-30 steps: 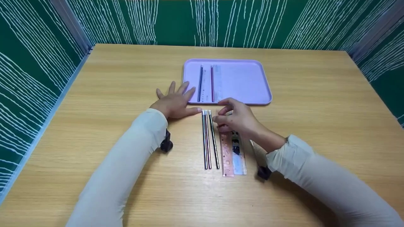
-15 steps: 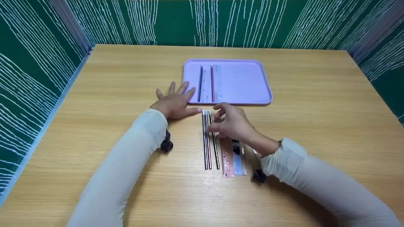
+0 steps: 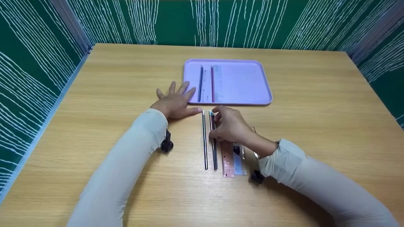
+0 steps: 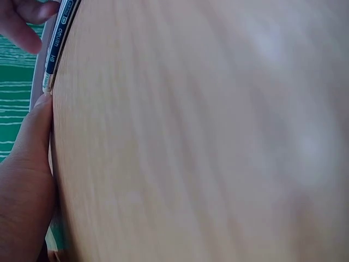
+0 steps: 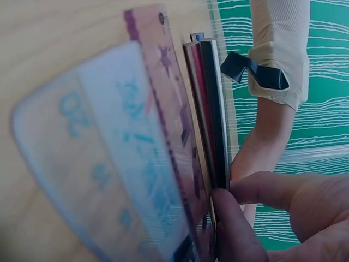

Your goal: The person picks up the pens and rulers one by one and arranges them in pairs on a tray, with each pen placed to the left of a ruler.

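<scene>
The right hand [image 3: 232, 124] pinches a pair of pencils [image 3: 215, 154], one dark and one with red stripes, lying side by side; its thumb and fingers come together near their upper part. Whether the pair is lifted at all from the wooden surface [image 3: 120, 72] I cannot tell. The pair lies below the purple tray [image 3: 246, 82], between a lone pencil [image 3: 204, 142] on the left and a pink ruler [image 3: 228, 162] on the right.

The left hand [image 3: 175, 102] has its fingers spread wide across the tray's near left corner, covering part of the rim. Its thumb points inward, and in the left wrist view the tip touches the pale end of the lone pencil, which is printed HB.

Close on the right, the pink ruler and a blue-and-white ruler [image 3: 240, 164] lie next to each other, just beside the pair; the right hand hides their upper ends from the head camera.

In the tray's left half, from left to right, are a dark pencil [image 3: 200, 83], a marked ruler [image 3: 204, 85], a red pencil [image 3: 212, 83] and a clear ruler [image 3: 218, 83], all roughly parallel. A black wrist mount [image 3: 166, 142] sits at the left sleeve [image 3: 123, 167]. Green wall panels [image 3: 175, 22] with white streaks stand behind the surface.
</scene>
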Available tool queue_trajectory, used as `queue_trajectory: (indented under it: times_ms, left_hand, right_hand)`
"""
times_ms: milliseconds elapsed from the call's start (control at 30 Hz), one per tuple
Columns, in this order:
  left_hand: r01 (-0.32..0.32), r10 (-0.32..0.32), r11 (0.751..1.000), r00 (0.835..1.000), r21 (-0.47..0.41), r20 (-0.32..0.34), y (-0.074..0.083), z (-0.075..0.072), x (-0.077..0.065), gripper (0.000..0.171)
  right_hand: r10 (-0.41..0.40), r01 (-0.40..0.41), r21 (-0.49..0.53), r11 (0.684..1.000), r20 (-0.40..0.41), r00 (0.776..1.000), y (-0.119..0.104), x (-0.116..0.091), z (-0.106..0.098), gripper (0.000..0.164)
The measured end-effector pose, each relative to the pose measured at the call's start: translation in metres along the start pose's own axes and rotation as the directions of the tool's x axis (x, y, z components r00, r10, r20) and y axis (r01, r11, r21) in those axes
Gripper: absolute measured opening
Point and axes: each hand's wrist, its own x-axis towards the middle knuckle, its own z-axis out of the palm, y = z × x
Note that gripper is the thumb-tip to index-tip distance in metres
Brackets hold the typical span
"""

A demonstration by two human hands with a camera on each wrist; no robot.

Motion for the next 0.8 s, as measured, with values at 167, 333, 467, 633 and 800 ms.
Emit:
queue_trajectory:
  times_ms: [167,333,467,633,800]
  left_hand:
    - [-0.003,0.003,1.0,1.0,-0.005,-0.001,0.0,0.001,-0.001,0.1]
    - [-0.004,0.004,1.0,1.0,0.003,0.003,0.001,0.001,-0.001,0.101]
    - [-0.006,0.006,1.0,1.0,0.01,0.006,0.001,0.0,0.0,0.102]
    - [-0.001,0.001,1.0,1.0,0.013,0.011,0.0,0.0,0.0,0.102]
    - [0.001,-0.002,1.0,1.0,0.019,0.01,0.0,-0.001,0.0,0.102]
  right_hand:
    - [0.023,-0.026,0.075,0.997,0.033,0.999,0.001,-0.002,-0.001,0.087]
    - [0.046,-0.052,0.155,0.986,0.045,0.998,0.003,-0.004,-0.008,0.084]
    - [0.062,-0.071,0.188,0.979,0.054,0.997,0.005,-0.005,-0.017,0.08]
    - [0.085,-0.109,0.209,0.972,0.12,0.989,0.01,-0.003,-0.029,0.07]
    - [0.098,-0.16,0.282,0.946,0.221,0.97,0.018,0.001,-0.04,0.059]
